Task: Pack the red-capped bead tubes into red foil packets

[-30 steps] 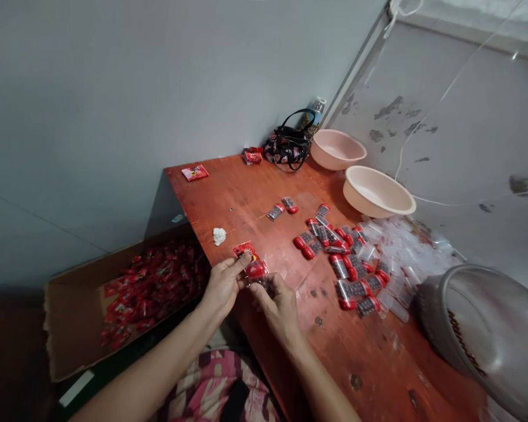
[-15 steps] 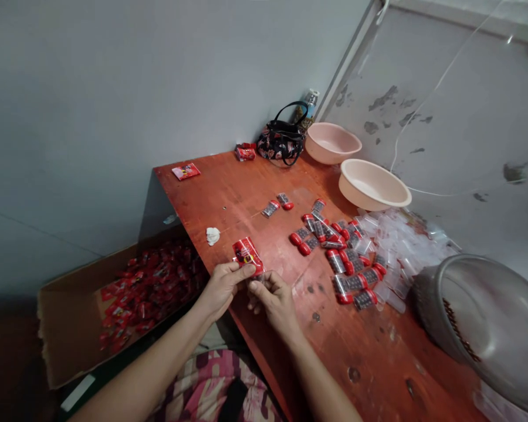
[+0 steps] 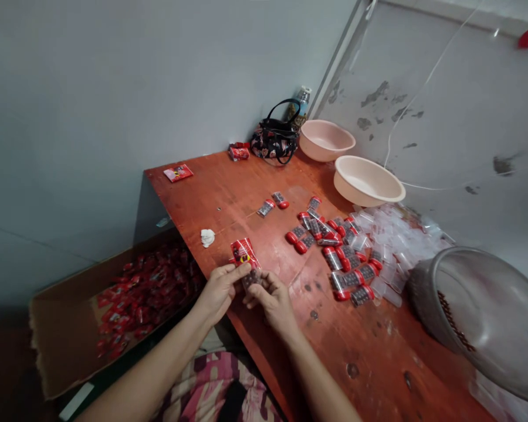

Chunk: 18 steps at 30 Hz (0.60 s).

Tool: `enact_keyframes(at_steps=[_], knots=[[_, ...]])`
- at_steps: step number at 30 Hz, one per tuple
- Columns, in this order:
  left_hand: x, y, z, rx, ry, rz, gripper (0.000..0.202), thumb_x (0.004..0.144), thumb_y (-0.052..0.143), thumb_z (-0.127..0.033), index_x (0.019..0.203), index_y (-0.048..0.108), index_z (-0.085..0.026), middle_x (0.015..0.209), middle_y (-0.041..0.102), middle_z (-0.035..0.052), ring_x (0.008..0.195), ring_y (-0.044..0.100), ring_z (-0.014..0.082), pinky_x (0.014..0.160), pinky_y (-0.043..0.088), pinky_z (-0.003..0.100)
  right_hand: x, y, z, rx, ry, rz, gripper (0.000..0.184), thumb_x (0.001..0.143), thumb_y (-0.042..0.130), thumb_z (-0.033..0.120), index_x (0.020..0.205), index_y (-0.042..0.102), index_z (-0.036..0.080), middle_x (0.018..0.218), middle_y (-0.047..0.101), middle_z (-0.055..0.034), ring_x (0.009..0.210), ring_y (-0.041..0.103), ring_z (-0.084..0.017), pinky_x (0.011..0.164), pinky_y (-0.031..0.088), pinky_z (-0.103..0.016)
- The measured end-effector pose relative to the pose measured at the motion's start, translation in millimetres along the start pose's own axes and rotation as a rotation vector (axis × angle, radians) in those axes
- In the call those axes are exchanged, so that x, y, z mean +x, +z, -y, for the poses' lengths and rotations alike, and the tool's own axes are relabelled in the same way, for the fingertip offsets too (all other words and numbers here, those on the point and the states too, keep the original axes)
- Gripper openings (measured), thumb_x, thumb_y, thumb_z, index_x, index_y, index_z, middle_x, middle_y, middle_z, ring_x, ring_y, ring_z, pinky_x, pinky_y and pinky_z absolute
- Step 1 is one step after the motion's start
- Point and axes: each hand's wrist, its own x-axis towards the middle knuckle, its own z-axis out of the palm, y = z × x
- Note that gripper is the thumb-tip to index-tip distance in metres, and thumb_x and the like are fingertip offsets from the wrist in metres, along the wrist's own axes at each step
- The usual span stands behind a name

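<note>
My left hand [image 3: 220,294] pinches a small red printed packet [image 3: 243,251] by its near end, above the table's front edge. A clear tube of dark beads [image 3: 251,278] sits at that near end of the packet, with my right hand [image 3: 273,298] closed on it. How far the tube lies inside the packet I cannot tell, as fingers cover part of both. To the right on the table lie several red-capped tubes [image 3: 333,258] filled with dark beads, and two more filled tubes [image 3: 266,207] lie apart from them.
Empty clear tubes [image 3: 389,240] are heaped beside a grey metal basin [image 3: 431,293] with brown beads. Two plastic basins [image 3: 369,196], a floral handbag [image 3: 270,143] and a flask stand at the back. A cardboard box [image 3: 61,328] of red packets is below left; white tissue [image 3: 207,237] lies nearby.
More of the bead-filled tube shows between my hands at the packet's near end. Both hands keep their hold, and the whole view has shifted slightly.
</note>
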Motion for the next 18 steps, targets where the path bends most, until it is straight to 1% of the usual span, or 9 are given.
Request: enact_keyframes(at_steps=[2, 4, 7, 10, 13, 16, 18], knots=[[0.2, -0.9, -2.4, -0.060, 0.011, -0.063, 0.016, 0.069, 0.065, -0.023, 0.071, 0.063, -0.008, 0.064, 0.063, 0.0053, 0.056, 0.058, 0.0132, 0.056, 0.048, 0.026, -3.6, -0.4, 1.1, 0.089, 0.003, 0.006, 0.027, 0.069, 0.066, 0.027, 0.092, 0.054, 0.018, 0.073, 0.063, 0.0001, 0.062, 0.062, -0.013, 0.058, 0.051, -0.024], [-0.4, -1.5, -3.6, -0.083, 0.001, -0.086, 0.015, 0.067, 0.066, -0.021, 0.071, 0.063, -0.007, 0.067, 0.064, 0.0061, 0.060, 0.058, 0.0134, 0.060, 0.048, 0.026, -6.6, -1.8, 0.4, 0.128, 0.014, -0.006, 0.025, 0.068, 0.068, 0.025, 0.088, 0.056, 0.018, 0.074, 0.064, -0.0007, 0.065, 0.063, -0.014, 0.061, 0.051, -0.025], [-3.4, -1.4, -3.6, -0.081, -0.024, -0.075, 0.015, 0.067, 0.067, -0.021, 0.073, 0.064, -0.007, 0.068, 0.065, 0.0068, 0.059, 0.058, 0.0137, 0.056, 0.048, 0.026, -7.6, -3.4, -4.3, 0.163, 0.026, -0.023, 0.022, 0.064, 0.071, 0.021, 0.081, 0.057, 0.017, 0.068, 0.064, 0.0001, 0.059, 0.063, -0.013, 0.056, 0.051, -0.024], [-7.8, -0.7, -5.1, -0.077, -0.024, -0.068, 0.014, 0.066, 0.067, -0.020, 0.072, 0.064, -0.007, 0.069, 0.065, 0.0075, 0.061, 0.058, 0.0146, 0.056, 0.048, 0.027, -7.2, -1.3, -7.0, 0.187, 0.008, -0.043, 0.020, 0.065, 0.070, 0.020, 0.079, 0.057, 0.016, 0.064, 0.064, 0.0007, 0.053, 0.062, -0.012, 0.051, 0.049, -0.022], [-12.5, 0.3, -7.0, -0.087, 0.011, -0.076, 0.013, 0.067, 0.067, -0.020, 0.071, 0.064, -0.007, 0.070, 0.065, 0.0076, 0.062, 0.059, 0.0146, 0.059, 0.048, 0.027, -10.4, 4.6, -2.2, 0.101, -0.026, -0.096, 0.016, 0.068, 0.068, 0.021, 0.078, 0.057, 0.016, 0.060, 0.064, 0.0016, 0.050, 0.060, -0.011, 0.050, 0.048, -0.021], [-15.4, 1.9, -5.5, -0.158, 0.089, -0.070, 0.016, 0.071, 0.063, -0.024, 0.074, 0.064, -0.008, 0.074, 0.066, 0.0080, 0.062, 0.059, 0.0141, 0.060, 0.048, 0.027, -15.4, 10.9, 5.9, -0.042, -0.081, -0.140, 0.013, 0.071, 0.065, 0.022, 0.080, 0.058, 0.015, 0.059, 0.063, 0.0017, 0.051, 0.058, -0.010, 0.052, 0.046, -0.020], [-15.7, 2.4, -2.4, -0.194, 0.125, -0.064, 0.017, 0.072, 0.062, -0.025, 0.075, 0.064, -0.009, 0.075, 0.066, 0.0077, 0.062, 0.059, 0.0142, 0.059, 0.048, 0.027, -16.6, 13.6, 8.3, -0.061, -0.088, -0.146, 0.013, 0.072, 0.065, 0.022, 0.080, 0.059, 0.015, 0.059, 0.063, 0.0015, 0.051, 0.058, -0.010, 0.051, 0.046, -0.020]])
